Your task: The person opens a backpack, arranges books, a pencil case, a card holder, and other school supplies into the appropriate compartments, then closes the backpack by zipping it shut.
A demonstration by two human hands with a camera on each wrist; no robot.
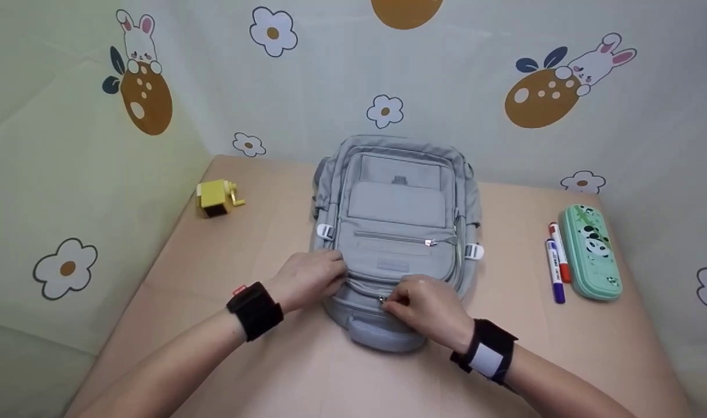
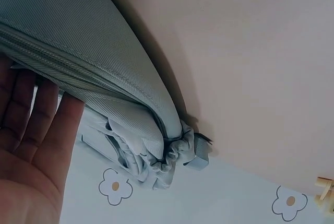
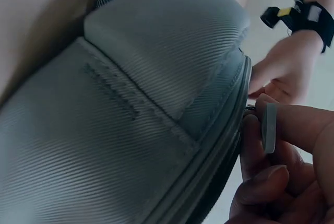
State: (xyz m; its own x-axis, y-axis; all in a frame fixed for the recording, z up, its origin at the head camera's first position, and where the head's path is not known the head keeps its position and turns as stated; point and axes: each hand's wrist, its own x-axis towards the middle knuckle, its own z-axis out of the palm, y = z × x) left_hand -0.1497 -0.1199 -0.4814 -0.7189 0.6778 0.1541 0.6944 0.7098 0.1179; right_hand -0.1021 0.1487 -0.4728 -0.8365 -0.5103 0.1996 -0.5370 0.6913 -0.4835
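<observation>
Grey backpack, zip-pull in right hand

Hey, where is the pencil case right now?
In the head view, the pencil case lies on the right of the table, beside two markers and right of the backpack.

Soft, diffuse light covers the flat peach worktop, palest at the near side. Both wrist views look dimmer; the grey fabric backpack casts a soft-edged shadow, and the bare left hand is shaded.
</observation>
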